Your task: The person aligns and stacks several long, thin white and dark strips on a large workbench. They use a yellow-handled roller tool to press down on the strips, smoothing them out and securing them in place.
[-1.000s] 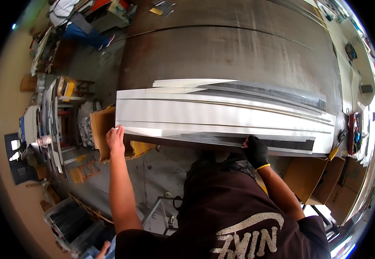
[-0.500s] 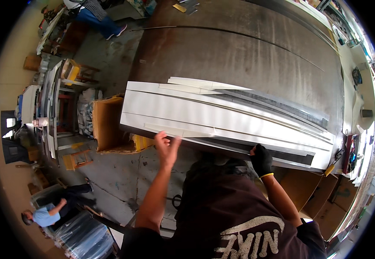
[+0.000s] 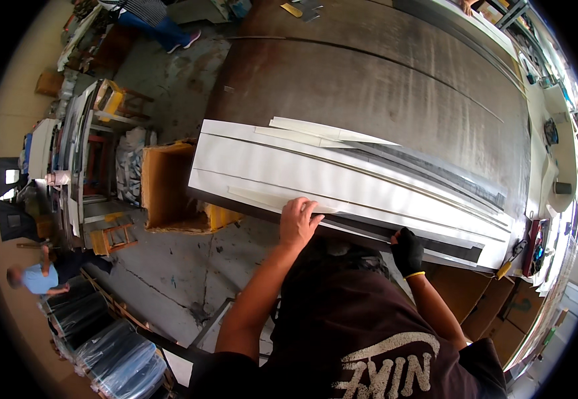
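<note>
Long white sheet (image 3: 235,143) lies along the near edge of a big brown metal-topped table. On its near side rests a long dark strip (image 3: 445,247) with a pale paper-like band (image 3: 255,196) at its left end. My bare left hand (image 3: 297,225) has its fingers bent over the strip where the pale part meets the dark, with the thumb close to them. Further right, my right hand (image 3: 407,253), in a black fingerless glove, is closed at the strip's near edge, its thumb tip showing. A second dark strip (image 3: 435,176) with pale bands lies along the sheet's far side.
The brown table (image 3: 355,86) stretches away beyond the sheet. An open cardboard box (image 3: 162,186) stands off its left end. A yellow-handled tool (image 3: 503,269) lies at the right corner. A person in light blue (image 3: 39,278) is at lower left; another person's legs (image 3: 162,33) show at upper left.
My left hand has moved right and come down onto the strip, its fingers bent over it. My right hand stays at the strip's edge. The person in blue has shifted.
</note>
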Action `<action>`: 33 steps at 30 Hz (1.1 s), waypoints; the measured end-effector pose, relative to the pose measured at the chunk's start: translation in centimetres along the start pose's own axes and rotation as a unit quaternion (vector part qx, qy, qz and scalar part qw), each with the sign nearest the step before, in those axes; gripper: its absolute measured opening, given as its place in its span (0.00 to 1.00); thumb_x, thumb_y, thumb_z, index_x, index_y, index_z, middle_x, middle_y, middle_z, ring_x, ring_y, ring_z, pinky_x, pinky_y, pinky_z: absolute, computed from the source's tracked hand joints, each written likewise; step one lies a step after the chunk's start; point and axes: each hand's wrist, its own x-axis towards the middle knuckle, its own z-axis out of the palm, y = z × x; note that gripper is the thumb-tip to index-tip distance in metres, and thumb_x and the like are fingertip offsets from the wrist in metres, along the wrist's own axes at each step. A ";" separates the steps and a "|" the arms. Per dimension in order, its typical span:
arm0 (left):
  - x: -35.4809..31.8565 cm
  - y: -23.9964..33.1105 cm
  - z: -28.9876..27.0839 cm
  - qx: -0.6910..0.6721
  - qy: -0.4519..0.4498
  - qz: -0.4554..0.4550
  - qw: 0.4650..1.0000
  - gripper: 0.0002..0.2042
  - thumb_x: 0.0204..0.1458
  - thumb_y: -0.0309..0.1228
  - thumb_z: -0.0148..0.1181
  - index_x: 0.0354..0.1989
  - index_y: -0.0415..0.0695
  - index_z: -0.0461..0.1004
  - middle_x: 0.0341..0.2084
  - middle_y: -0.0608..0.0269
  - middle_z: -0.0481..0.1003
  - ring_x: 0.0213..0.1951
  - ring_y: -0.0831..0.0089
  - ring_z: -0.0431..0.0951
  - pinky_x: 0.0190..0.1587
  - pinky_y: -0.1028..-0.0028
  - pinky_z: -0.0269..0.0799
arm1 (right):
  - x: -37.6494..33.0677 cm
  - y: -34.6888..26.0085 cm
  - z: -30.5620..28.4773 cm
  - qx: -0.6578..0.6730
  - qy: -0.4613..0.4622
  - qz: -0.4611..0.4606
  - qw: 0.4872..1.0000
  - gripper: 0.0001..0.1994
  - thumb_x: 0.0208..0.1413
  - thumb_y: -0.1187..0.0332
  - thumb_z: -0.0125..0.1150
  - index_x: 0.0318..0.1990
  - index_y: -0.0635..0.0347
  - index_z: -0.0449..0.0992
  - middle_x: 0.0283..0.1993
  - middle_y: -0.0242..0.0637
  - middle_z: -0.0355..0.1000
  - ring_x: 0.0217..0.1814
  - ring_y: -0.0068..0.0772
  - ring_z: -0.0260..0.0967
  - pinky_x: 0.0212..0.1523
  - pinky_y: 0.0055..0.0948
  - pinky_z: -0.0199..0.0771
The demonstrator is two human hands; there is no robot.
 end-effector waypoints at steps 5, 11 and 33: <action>0.5 -0.2 0.4 -0.015 0.022 0.001 1.000 0.08 0.55 0.31 0.69 0.41 0.47 0.79 0.37 0.61 0.77 0.42 0.55 0.78 0.46 0.57 0.74 | -0.1 -0.3 -0.3 0.011 -0.004 0.002 1.000 0.09 0.58 0.63 0.67 0.35 0.55 0.74 0.33 0.47 0.76 0.39 0.58 0.77 0.36 0.49 0.74; 1.7 -3.0 -3.3 -0.069 0.119 -0.213 0.967 0.07 0.66 0.34 0.58 0.43 0.44 0.77 0.38 0.54 0.79 0.41 0.47 0.80 0.48 0.56 0.76 | -0.1 0.2 0.1 0.012 -0.004 -0.009 1.000 0.09 0.58 0.64 0.67 0.34 0.56 0.74 0.32 0.47 0.76 0.39 0.58 0.77 0.36 0.50 0.74; -6.4 -41.4 -40.0 -0.128 0.497 -0.409 0.754 0.08 0.67 0.29 0.61 0.51 0.42 0.77 0.38 0.58 0.83 0.35 0.72 0.84 0.34 0.75 0.78 | 0.0 0.7 0.4 -0.043 0.001 -0.003 0.999 0.07 0.60 0.64 0.65 0.38 0.56 0.75 0.37 0.47 0.78 0.43 0.59 0.77 0.40 0.50 0.75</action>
